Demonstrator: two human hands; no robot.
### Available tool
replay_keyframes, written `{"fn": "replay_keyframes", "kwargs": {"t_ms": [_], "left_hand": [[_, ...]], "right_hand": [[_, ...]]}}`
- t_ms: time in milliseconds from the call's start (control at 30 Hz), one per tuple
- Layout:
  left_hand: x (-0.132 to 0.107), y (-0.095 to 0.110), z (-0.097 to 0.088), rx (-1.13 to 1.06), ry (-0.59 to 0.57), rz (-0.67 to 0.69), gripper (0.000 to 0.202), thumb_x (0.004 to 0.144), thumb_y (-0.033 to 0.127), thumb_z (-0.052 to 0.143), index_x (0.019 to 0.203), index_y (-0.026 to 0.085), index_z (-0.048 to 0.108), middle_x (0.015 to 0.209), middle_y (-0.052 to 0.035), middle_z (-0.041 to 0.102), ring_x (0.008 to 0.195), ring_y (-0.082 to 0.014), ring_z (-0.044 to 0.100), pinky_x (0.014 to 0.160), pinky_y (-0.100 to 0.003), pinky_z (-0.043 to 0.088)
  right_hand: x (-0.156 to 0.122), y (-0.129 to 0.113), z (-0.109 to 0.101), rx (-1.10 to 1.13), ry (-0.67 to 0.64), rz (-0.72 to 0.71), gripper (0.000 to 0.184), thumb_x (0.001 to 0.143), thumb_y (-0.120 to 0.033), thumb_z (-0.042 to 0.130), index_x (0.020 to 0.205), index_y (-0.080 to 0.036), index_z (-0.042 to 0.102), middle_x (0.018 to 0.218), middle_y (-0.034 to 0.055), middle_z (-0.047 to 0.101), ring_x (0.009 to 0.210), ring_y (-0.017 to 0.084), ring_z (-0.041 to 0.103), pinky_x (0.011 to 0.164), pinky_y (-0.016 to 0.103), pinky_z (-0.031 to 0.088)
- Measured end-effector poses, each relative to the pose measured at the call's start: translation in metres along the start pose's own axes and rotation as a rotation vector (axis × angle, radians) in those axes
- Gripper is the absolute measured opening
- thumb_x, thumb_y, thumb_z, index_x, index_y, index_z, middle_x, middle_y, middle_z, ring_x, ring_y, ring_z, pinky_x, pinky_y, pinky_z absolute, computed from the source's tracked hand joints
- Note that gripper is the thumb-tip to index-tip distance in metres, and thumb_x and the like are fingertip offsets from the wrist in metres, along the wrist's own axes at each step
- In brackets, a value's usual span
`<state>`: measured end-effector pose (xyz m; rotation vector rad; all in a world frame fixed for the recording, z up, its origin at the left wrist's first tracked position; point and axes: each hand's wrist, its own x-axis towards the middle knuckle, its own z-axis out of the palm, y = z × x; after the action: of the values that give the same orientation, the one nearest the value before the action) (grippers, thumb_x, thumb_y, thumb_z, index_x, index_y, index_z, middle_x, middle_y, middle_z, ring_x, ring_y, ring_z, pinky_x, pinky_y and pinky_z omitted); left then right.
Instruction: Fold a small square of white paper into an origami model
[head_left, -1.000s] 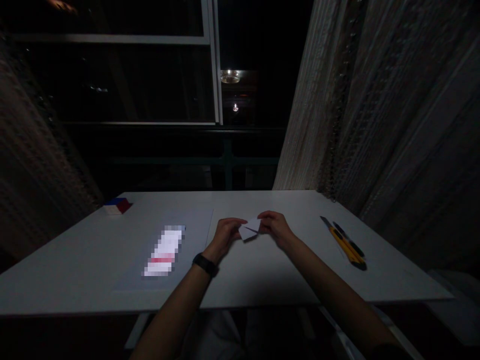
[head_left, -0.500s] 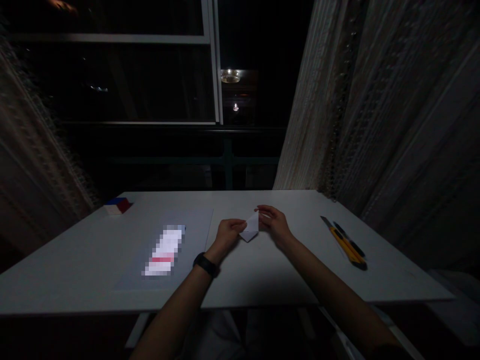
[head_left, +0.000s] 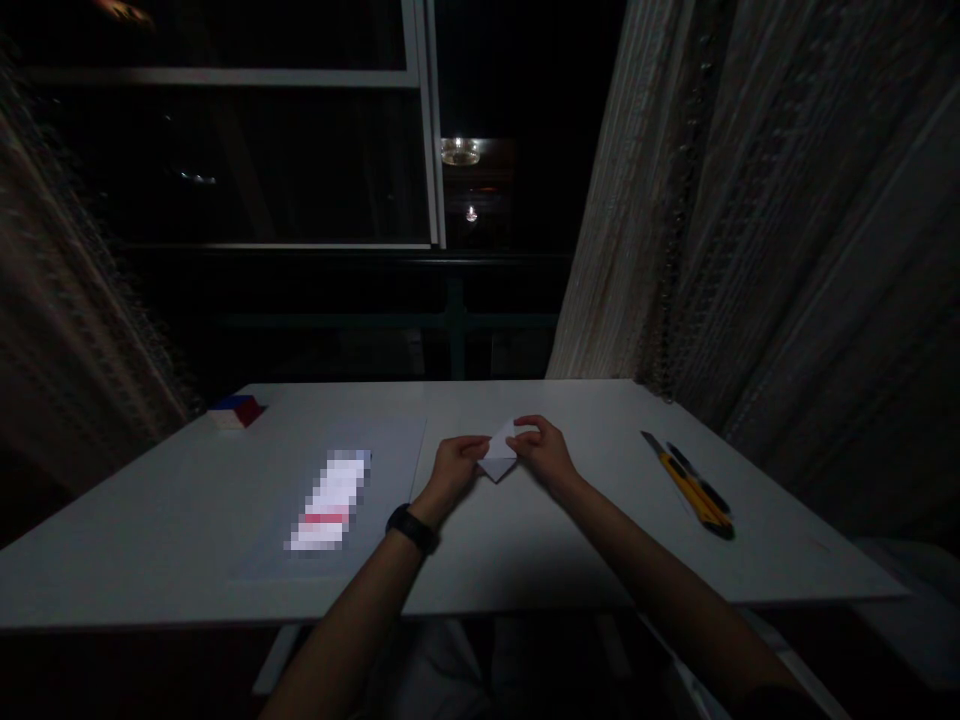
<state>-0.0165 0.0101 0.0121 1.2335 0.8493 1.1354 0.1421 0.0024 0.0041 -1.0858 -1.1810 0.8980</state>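
A small piece of folded white paper (head_left: 498, 462) is held between my two hands, just above or on the white table; I cannot tell which. It has a pointed lower corner and a crease running across it. My left hand (head_left: 456, 464), with a dark watch on the wrist, pinches its left edge between thumb and fingers. On the right side, my right hand (head_left: 546, 452) grips the paper, thumb on its face and fingers at the upper corner.
On the white table (head_left: 480, 570), a phone with a lit, blurred screen (head_left: 330, 500) lies on a pale sheet (head_left: 397, 470) at left. A yellow utility knife (head_left: 694, 495) and a dark pen-like item (head_left: 697, 475) lie at right. A coloured block (head_left: 235, 411) sits at the far left.
My right hand has shifted slightly left and down, and its thumb now presses on the paper's face. The left hand stays nearly still, holding the paper.
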Motion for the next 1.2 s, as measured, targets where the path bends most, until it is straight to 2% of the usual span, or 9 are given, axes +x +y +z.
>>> {"fn": "replay_keyframes", "kwargs": {"t_ms": [167, 433, 633, 833, 933, 1067, 1200], "left_hand": [[-0.002, 0.001, 0.001, -0.061, -0.027, -0.084, 0.027, 0.062, 0.026, 0.071, 0.079, 0.006, 0.067, 0.077, -0.0121, 0.067, 0.066, -0.0176, 0.062, 0.061, -0.029, 0.052], [-0.002, 0.001, 0.001, -0.074, 0.013, -0.061, 0.032, 0.058, 0.028, 0.074, 0.077, 0.004, 0.066, 0.072, -0.0117, 0.067, 0.064, -0.0182, 0.063, 0.059, -0.029, 0.053], [-0.002, 0.002, 0.0, -0.083, -0.01, -0.083, 0.038, 0.056, 0.032, 0.076, 0.082, 0.005, 0.066, 0.075, -0.0121, 0.067, 0.067, -0.0189, 0.063, 0.063, -0.031, 0.053], [-0.003, 0.003, 0.0, -0.092, -0.079, -0.081, 0.045, 0.066, 0.047, 0.065, 0.08, 0.004, 0.065, 0.078, -0.0142, 0.066, 0.069, -0.0187, 0.063, 0.066, -0.032, 0.053], [-0.004, 0.003, 0.0, -0.063, -0.107, -0.05, 0.045, 0.065, 0.044, 0.067, 0.086, 0.005, 0.065, 0.082, -0.014, 0.066, 0.071, -0.0173, 0.062, 0.066, -0.029, 0.052], [-0.003, 0.002, 0.0, -0.064, -0.018, -0.047, 0.041, 0.057, 0.033, 0.075, 0.087, 0.006, 0.065, 0.08, -0.0127, 0.067, 0.068, -0.0165, 0.063, 0.063, -0.027, 0.051], [0.0, 0.0, -0.001, -0.069, 0.072, -0.031, 0.037, 0.056, 0.03, 0.076, 0.081, 0.005, 0.065, 0.073, -0.0114, 0.067, 0.062, -0.0161, 0.062, 0.059, -0.027, 0.051]], "right_hand": [[-0.002, -0.005, 0.0, 0.002, 0.047, -0.046, 0.044, 0.055, -0.038, 0.071, 0.089, -0.018, 0.052, 0.062, 0.0014, 0.065, 0.057, 0.017, 0.059, 0.055, 0.027, 0.044], [0.001, -0.009, -0.002, 0.069, -0.013, 0.0, 0.031, 0.058, -0.045, 0.067, 0.066, -0.015, 0.063, 0.059, 0.0022, 0.063, 0.057, 0.015, 0.056, 0.056, 0.027, 0.041], [0.003, -0.004, -0.006, -0.067, -0.082, -0.03, 0.028, 0.054, -0.04, 0.071, 0.062, -0.014, 0.066, 0.057, 0.0013, 0.061, 0.055, 0.014, 0.053, 0.053, 0.026, 0.038], [0.004, 0.002, -0.005, -0.168, 0.032, -0.063, 0.026, 0.058, -0.04, 0.068, 0.058, -0.014, 0.065, 0.053, 0.0006, 0.058, 0.051, 0.013, 0.05, 0.051, 0.025, 0.036], [0.003, 0.0, -0.004, -0.154, 0.053, -0.067, 0.027, 0.058, -0.04, 0.068, 0.059, -0.014, 0.065, 0.054, 0.0004, 0.059, 0.052, 0.013, 0.05, 0.053, 0.025, 0.036], [0.001, -0.004, -0.002, -0.088, 0.047, -0.047, 0.029, 0.056, -0.042, 0.069, 0.062, -0.014, 0.067, 0.058, 0.0019, 0.062, 0.056, 0.015, 0.054, 0.057, 0.027, 0.039], [-0.001, -0.007, 0.0, -0.018, -0.001, -0.012, 0.03, 0.058, -0.043, 0.069, 0.062, -0.013, 0.067, 0.06, 0.003, 0.063, 0.057, 0.015, 0.054, 0.059, 0.027, 0.04]]}}
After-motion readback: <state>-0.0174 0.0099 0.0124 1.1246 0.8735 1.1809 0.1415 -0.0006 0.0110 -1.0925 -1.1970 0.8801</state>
